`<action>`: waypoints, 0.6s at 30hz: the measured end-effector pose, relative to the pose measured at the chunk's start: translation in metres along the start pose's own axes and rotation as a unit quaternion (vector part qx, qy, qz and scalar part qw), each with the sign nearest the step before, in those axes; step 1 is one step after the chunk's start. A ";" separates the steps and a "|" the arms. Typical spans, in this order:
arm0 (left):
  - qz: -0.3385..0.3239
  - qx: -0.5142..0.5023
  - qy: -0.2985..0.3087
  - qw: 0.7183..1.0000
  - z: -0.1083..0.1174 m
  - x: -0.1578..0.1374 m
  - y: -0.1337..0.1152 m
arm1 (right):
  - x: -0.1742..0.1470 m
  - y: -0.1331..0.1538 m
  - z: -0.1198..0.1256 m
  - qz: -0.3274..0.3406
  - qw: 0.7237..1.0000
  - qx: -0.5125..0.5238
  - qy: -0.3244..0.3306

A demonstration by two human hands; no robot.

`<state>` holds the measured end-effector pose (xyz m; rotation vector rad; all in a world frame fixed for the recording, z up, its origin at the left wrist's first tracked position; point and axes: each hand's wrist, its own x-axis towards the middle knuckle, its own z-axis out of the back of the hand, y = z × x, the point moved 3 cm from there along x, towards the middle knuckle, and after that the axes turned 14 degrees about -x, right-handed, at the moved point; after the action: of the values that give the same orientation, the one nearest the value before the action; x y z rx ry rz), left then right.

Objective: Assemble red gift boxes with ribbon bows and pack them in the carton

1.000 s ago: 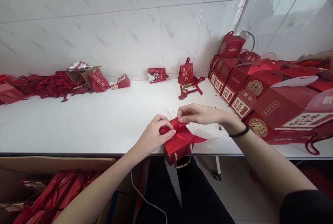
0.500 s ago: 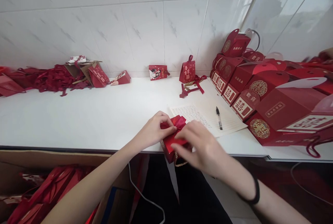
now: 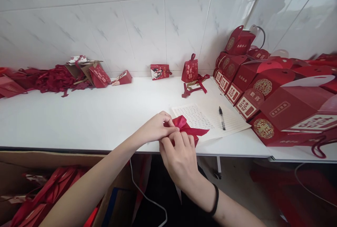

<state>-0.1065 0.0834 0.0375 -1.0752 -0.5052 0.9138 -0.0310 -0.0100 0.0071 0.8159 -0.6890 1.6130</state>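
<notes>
A small red box (image 3: pixel 195 140) rests at the front edge of the white table, mostly covered by my hands. Across its top runs a red ribbon (image 3: pixel 196 131), looped at the back with one tail stretching to the right. My left hand (image 3: pixel 159 125) pinches the ribbon near the base of the loop from the left. Close in front of it, my right hand (image 3: pixel 180 156) is curled over the box with its fingertips at the ribbon, beside the left fingertips. The exact grip of the right fingers is hidden behind its knuckles.
Stacked red gift boxes (image 3: pixel 263 90) fill the right side. Written paper sheets (image 3: pixel 231 123) with a pen (image 3: pixel 222 118) lie behind my hands. Ribbon pieces (image 3: pixel 56 79) heap at the back left. A cardboard box (image 3: pixel 52 156) of red packages stands below left.
My right hand has moved left and turned over, its fingers now meeting the left ones at the ribbon. A ribbon tail now shows extending right. The left hand keeps its pinch.
</notes>
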 end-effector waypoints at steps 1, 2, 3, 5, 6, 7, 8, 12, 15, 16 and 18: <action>-0.012 0.008 -0.004 1.000 0.000 0.000 0.001 | 0.000 -0.001 0.000 -0.004 1.000 0.025 -0.006; -0.023 0.011 -0.007 1.000 0.000 0.000 0.001 | -0.001 -0.004 0.001 -0.008 0.998 0.055 -0.013; -0.033 0.010 -0.008 0.999 0.000 -0.001 0.002 | -0.001 -0.007 0.002 -0.010 0.996 0.089 -0.019; -0.045 0.001 -0.006 0.999 -0.002 -0.003 0.003 | -0.003 -0.013 0.006 -0.008 0.986 0.163 -0.026; -0.049 -0.003 -0.007 0.999 -0.003 -0.004 0.003 | -0.005 -0.017 0.007 -0.004 0.980 0.199 -0.026; -0.051 -0.005 -0.010 0.999 -0.004 -0.004 0.003 | -0.006 -0.021 0.009 -0.003 0.973 0.230 -0.026; -0.052 -0.006 -0.013 0.999 -0.005 -0.005 0.003 | -0.007 -0.024 0.010 -0.005 0.966 0.258 -0.025; -0.068 -0.016 -0.040 0.997 -0.010 -0.007 0.006 | -0.011 -0.035 0.014 -0.022 0.939 0.340 -0.040; -0.098 -0.029 -0.054 0.993 -0.011 -0.007 0.010 | -0.014 -0.036 0.016 0.002 0.930 0.362 -0.060; -0.103 -0.032 -0.054 0.993 -0.012 -0.007 0.011 | -0.014 -0.035 0.016 0.014 0.929 0.365 -0.063; -0.107 -0.034 -0.051 0.992 -0.012 -0.007 0.013 | -0.015 -0.034 0.016 0.031 0.926 0.370 -0.063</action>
<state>-0.1066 0.0733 0.0213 -1.0178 -0.7268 0.7682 0.0069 -0.0254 0.0044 1.4600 -0.1651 1.9113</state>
